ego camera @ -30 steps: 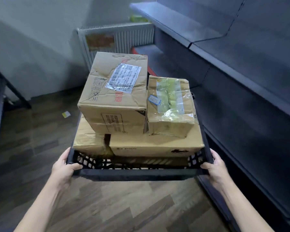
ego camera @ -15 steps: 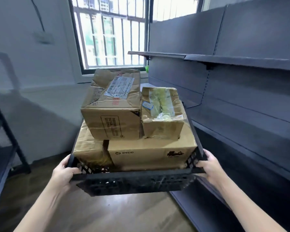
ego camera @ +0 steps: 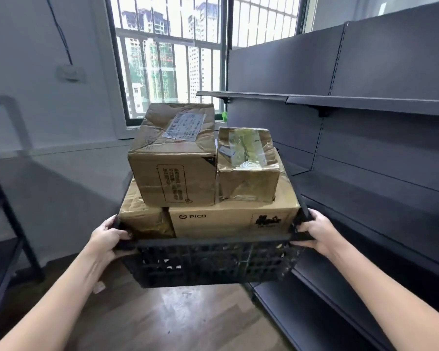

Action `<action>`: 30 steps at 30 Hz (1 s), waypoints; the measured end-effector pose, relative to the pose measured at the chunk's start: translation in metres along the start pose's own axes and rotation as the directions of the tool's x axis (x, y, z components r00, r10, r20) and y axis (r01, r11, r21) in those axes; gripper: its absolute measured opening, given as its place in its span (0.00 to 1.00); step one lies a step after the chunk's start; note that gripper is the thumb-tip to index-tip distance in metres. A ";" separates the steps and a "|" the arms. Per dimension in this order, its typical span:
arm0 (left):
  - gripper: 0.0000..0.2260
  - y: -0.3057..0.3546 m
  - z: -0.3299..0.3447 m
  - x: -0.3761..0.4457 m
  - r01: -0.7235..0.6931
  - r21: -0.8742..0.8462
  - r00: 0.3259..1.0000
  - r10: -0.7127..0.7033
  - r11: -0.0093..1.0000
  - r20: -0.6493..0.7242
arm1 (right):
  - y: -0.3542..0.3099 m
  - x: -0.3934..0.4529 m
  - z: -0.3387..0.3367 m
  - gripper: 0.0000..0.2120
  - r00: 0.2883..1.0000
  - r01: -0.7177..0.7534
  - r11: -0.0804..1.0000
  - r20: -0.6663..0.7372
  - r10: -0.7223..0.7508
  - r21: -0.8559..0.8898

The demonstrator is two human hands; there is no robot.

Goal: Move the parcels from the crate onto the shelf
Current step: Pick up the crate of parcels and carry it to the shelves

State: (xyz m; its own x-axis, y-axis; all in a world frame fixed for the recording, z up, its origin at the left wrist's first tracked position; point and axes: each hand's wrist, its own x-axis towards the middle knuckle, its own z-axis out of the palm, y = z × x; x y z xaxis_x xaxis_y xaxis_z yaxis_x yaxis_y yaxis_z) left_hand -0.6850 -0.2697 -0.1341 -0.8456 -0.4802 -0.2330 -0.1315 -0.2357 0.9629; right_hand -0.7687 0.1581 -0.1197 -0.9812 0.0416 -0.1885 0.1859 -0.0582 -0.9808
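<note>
I hold a black plastic crate [ego camera: 213, 264] in the air in front of me. My left hand [ego camera: 107, 236] grips its left rim and my right hand [ego camera: 314, 231] grips its right rim. Cardboard parcels fill the crate. A large dented box with a shipping label [ego camera: 173, 158] and a smaller taped box [ego camera: 249, 168] sit on top. Under them lie a box marked PICO [ego camera: 233, 219] and a crumpled brown parcel [ego camera: 142, 216]. The dark grey shelf unit [ego camera: 365, 105] stands to the right of the crate.
The shelf unit has several bare boards, the middle one [ego camera: 365, 196] level with the crate. A barred window [ego camera: 173, 59] is straight ahead. A dark metal rack [ego camera: 8, 224] stands at the left. Wooden floor [ego camera: 162, 320] lies below.
The crate has been lifted from near the floor to chest height. My view has tilted up from the floor and radiator to the window and the shelf boards.
</note>
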 end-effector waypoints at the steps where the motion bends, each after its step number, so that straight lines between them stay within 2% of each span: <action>1: 0.29 0.002 0.003 0.008 -0.003 0.002 1.000 0.003 1.000 0.000 | 0.000 0.009 0.003 0.27 1.000 -0.006 1.000 0.001 0.006 0.006; 10: 0.25 0.007 0.030 0.104 0.059 0.056 0.998 -0.058 0.997 -0.027 | 0.007 0.112 0.030 0.27 0.995 -0.095 0.995 0.013 0.095 0.015; 21: 0.29 0.007 0.029 0.216 0.131 0.025 0.986 -0.128 0.991 -0.107 | 0.012 0.213 0.095 0.23 0.984 -0.179 0.983 0.009 0.179 -0.039; 30: 0.25 0.040 0.011 0.329 0.136 0.099 0.990 -0.132 0.986 -0.043 | 0.025 0.283 0.168 0.30 0.975 -0.203 0.978 -0.085 0.206 0.044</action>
State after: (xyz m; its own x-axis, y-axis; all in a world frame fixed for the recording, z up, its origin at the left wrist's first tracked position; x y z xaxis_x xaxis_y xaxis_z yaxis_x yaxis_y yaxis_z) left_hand -0.9740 -0.4280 -0.1704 -0.7977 -0.4809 -0.3640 -0.2958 -0.2141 0.9310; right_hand -1.0500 0.0010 -0.1895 -0.9137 0.1134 -0.3903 0.3789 -0.1094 -0.9189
